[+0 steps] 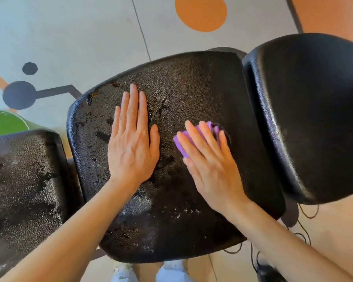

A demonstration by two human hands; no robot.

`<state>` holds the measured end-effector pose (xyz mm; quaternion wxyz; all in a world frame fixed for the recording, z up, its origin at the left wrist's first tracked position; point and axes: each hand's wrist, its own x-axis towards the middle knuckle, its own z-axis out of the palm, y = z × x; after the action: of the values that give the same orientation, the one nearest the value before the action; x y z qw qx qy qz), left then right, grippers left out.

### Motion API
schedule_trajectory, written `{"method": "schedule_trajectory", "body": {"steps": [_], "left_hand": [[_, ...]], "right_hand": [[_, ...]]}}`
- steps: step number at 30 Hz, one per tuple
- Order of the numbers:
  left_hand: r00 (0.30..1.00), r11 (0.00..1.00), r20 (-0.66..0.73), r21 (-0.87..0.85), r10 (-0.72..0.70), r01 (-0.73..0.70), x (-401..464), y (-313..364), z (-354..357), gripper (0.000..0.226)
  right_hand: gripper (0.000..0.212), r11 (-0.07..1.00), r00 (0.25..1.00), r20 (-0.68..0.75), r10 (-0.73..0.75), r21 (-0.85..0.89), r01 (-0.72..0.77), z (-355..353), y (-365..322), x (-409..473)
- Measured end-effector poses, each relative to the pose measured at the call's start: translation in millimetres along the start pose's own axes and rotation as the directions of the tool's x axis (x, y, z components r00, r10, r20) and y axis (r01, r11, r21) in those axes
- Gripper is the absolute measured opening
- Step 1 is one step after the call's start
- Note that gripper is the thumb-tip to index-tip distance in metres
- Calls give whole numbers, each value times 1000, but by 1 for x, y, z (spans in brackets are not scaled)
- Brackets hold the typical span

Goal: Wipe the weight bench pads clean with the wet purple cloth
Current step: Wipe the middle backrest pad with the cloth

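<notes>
shoes [167, 270] at the bottom edge, person standing right against the near end of the middle pad [192, 94].

near half of that pad: dull, speckled with pale flecks and droplets. looks damp, patchy.

mid-pad, both hands down. left hand [131, 143] flat, palm on the vinyl, fingers straight and together, holding nothing; reads as a brace. right hand [209, 159] flat too, fingers straight, grip not closed, pressing the purple cloth [207, 130] onto the pad. cloth bunched under the fingers, only its far and left edges showing. it sits right of centre on the pad, just beside the left hand, not touching it.

step in hand: wiping the middle pad, mid-stroke by the blur on the right fingers.

left pad [25, 180] shows wet blotches and scuffing. right pad [310, 110] looks smooth and dry, probably not done yet.

far left corner of the middle pad is cracked, flaking. beyond: green object [4, 123], patterned floor [69, 37].

next move calls for sweeping across the far half, even pressure, easy over the torn patches, then on to the right pad.
</notes>
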<state>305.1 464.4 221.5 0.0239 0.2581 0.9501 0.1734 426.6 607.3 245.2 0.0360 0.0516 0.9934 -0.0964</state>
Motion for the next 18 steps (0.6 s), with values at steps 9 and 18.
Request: {"method": "schedule_trajectory", "body": {"steps": [9,18], "left_hand": [[998,991,61,-133,19,-11,-5,-6,-11,63],[992,998,120,-44,-34,40,-104,-2,-7,61]], "right_hand": [[51,995,996,22,88,-37,-88,1,-24,-41],[51,987,984,-79,163,17,-162,3,-4,12]]}}
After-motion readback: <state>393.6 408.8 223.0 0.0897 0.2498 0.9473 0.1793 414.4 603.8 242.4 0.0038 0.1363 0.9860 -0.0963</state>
